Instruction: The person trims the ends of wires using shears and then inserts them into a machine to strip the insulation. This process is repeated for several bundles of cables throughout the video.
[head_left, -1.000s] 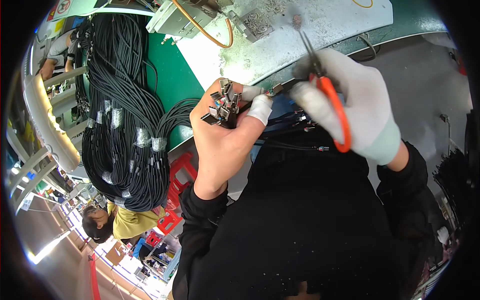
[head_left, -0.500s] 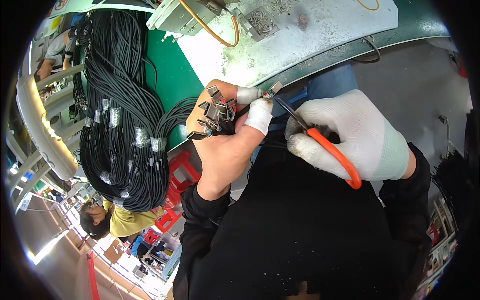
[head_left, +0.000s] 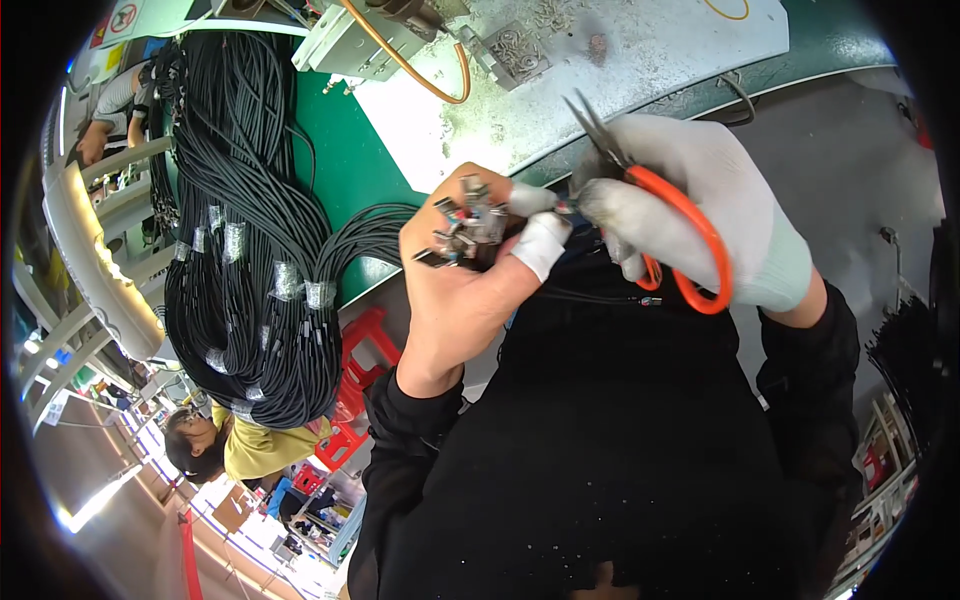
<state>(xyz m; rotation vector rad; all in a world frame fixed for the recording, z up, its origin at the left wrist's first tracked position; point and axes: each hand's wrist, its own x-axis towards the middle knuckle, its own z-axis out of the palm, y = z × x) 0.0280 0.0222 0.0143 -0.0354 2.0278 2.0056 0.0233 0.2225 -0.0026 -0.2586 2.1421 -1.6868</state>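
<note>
My left hand (head_left: pixel 450 305), with white coverings on thumb and forefinger, grips several black cables. Their bare metal connectors (head_left: pixel 472 222) fan out over its back. Between thumb and forefinger a connector end (head_left: pixel 565 207) pokes out, blurred and partly hidden by the right fingertips. My right hand (head_left: pixel 705 195), in a white glove, is closed on scissors with orange handles (head_left: pixel 718 262). The narrow blades (head_left: pixel 598 130) point up and away, slightly parted and clear of the cable. Below the hands, thin black cable ends (head_left: pixel 640 300) lie across my dark clothing.
A large bundle of black cables (head_left: pixel 245 260) hangs over the green table (head_left: pixel 340 140) at left. A metal fixture (head_left: pixel 365 45) and a scrap-littered white board (head_left: pixel 650 65) lie beyond. Red stools (head_left: pixel 350 365) and a person in yellow (head_left: pixel 265 450) are at lower left.
The scissors have swung upward, away from the connector they were beside. My right fingertips have closed in on the connector end at my left hand. My left hand has shifted slightly right.
</note>
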